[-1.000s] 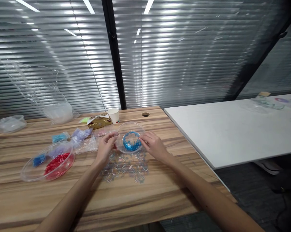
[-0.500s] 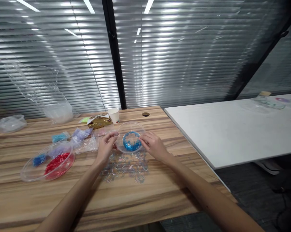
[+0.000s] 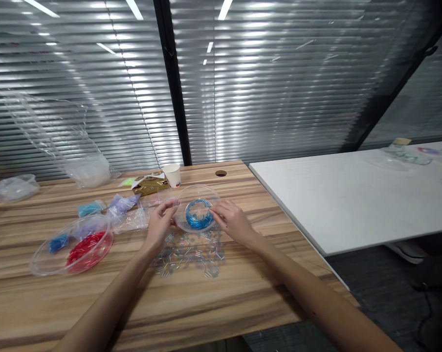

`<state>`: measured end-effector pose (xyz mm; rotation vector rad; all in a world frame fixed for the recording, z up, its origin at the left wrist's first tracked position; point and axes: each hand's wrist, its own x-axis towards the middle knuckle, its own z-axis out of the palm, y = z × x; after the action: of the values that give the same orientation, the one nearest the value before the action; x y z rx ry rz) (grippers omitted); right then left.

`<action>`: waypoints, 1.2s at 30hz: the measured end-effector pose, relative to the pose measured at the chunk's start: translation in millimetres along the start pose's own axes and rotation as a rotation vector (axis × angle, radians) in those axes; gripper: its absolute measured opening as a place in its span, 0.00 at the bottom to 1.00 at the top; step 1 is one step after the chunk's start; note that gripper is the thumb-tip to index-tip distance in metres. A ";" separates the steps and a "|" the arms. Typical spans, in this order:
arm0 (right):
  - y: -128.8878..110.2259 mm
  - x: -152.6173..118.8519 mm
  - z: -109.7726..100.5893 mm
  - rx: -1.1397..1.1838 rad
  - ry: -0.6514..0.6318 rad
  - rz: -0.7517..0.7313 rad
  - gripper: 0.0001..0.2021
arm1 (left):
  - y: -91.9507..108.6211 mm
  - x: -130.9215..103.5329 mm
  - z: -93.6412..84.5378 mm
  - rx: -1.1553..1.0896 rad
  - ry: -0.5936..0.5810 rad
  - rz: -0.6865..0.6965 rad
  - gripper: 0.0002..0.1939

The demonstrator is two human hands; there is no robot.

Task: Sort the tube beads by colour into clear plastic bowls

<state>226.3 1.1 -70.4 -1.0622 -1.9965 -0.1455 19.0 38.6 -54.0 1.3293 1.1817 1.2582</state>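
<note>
A clear round bowl (image 3: 198, 190) with blue tube-like pieces (image 3: 198, 222) in its bottom is tilted above the wooden table. My left hand (image 3: 162, 220) grips its left rim between thumb and fingers. My right hand (image 3: 228, 217) is closed at the bowl's right side, fingertips by the blue pieces; whether they pinch the wall or a piece is too small to tell. Below the bowl, many small clear and striped pieces (image 3: 191, 254) lie scattered on the wood. Another clear bowl (image 3: 41, 264) with red pieces (image 3: 87, 248) and a blue packet (image 3: 58, 243) stands at the left.
A paper cup (image 3: 172, 176), a gold packet (image 3: 150, 185) and small purple (image 3: 122, 203) and teal bags (image 3: 91, 209) lie behind my left hand. Clear plastic bags (image 3: 91, 170) stand at the back left. A white table (image 3: 345, 195) adjoins on the right.
</note>
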 end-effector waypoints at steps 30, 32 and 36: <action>-0.4 -0.3 -1.3 -0.016 -0.012 -0.001 0.09 | 0.5 -0.1 0.2 0.019 -0.013 0.014 0.22; 0.0 -0.4 -1.1 -0.019 -0.015 -0.005 0.08 | 1.4 -0.6 0.2 0.020 -0.010 0.007 0.24; 0.6 -0.3 -0.3 -0.017 -0.016 -0.001 0.08 | 1.8 -0.8 0.1 0.023 -0.006 0.016 0.24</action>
<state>227.0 1.2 -70.6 -1.0761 -2.0134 -0.1557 19.1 37.6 -52.3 1.3605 1.1869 1.2545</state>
